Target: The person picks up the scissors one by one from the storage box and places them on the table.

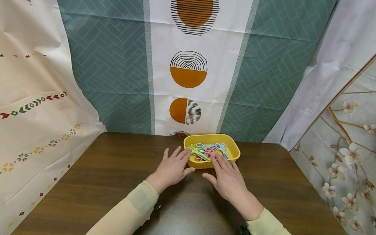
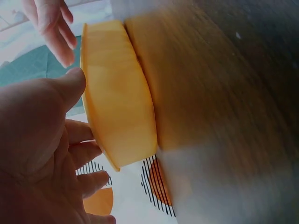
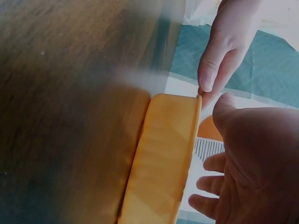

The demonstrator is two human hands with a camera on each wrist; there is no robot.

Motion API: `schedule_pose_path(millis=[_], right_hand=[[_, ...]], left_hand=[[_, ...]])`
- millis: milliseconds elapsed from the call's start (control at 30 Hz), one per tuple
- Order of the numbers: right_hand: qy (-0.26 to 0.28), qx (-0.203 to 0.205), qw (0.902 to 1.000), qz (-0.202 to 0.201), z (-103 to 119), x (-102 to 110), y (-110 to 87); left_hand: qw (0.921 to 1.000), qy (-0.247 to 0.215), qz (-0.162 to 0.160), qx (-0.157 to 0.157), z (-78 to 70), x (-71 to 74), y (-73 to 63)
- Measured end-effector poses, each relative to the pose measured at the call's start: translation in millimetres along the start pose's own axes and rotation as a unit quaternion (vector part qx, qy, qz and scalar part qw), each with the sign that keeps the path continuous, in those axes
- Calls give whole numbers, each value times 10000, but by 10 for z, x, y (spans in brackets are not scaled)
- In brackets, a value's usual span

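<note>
Pale sleeves reach in from 7 and 5 o'clock over a dark wooden table, ending in two bare hands with nothing gripped. The left hand lies at the basket's 8 o'clock, fingers extended and slightly apart, thumb angled out; the right hand mirrors it at 5 o'clock, fingers straight and thumb apart. Whether any fingertip presses the plastic, the views do not settle. Between and just beyond them sits the yellow basket, upright on the table near its far edge, its load loose: green scissors toward 9 o'clock, pink scissors near the middle, blue scissors toward 2 o'clock, handles overlapping. The likeliest trouble, by this reading, starts with the hands' position on the near side: a forward nudge with nothing braced at 12 o'clock could slide the basket toward the table's far edge. A one-sided lift could tilt it and send the pile sliding to the low end; fingers dipping inside might hook one handle and drag up its neighbours, or meet a blade tip. At 12 o'clock, behind everything, hangs a patterned cloth, which might rumple against a basket shoved too far.
</note>
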State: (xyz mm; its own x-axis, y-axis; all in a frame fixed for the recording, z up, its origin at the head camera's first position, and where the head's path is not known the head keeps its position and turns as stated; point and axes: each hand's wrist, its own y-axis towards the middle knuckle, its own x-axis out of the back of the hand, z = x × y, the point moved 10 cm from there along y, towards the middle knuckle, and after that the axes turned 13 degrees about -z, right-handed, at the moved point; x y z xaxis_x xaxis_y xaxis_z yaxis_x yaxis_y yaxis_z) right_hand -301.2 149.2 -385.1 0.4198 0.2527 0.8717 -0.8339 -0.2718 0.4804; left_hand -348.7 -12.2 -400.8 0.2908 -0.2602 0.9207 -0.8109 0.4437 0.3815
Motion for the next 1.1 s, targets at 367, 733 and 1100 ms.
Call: schedule_pose_path(millis=[367, 733, 1100], right_hand=[[-92, 44, 9999, 97, -14, -84, -17], [179, -17, 9997, 166, -33, -112, -51], [516, 56, 9985, 150, -69, -113, -87]], left_hand=[[9999, -108, 59, 66, -17, -6, -8], [9999, -140, 83, 43, -44, 20, -84], [9997, -207, 102, -94, -97, 90, -177]])
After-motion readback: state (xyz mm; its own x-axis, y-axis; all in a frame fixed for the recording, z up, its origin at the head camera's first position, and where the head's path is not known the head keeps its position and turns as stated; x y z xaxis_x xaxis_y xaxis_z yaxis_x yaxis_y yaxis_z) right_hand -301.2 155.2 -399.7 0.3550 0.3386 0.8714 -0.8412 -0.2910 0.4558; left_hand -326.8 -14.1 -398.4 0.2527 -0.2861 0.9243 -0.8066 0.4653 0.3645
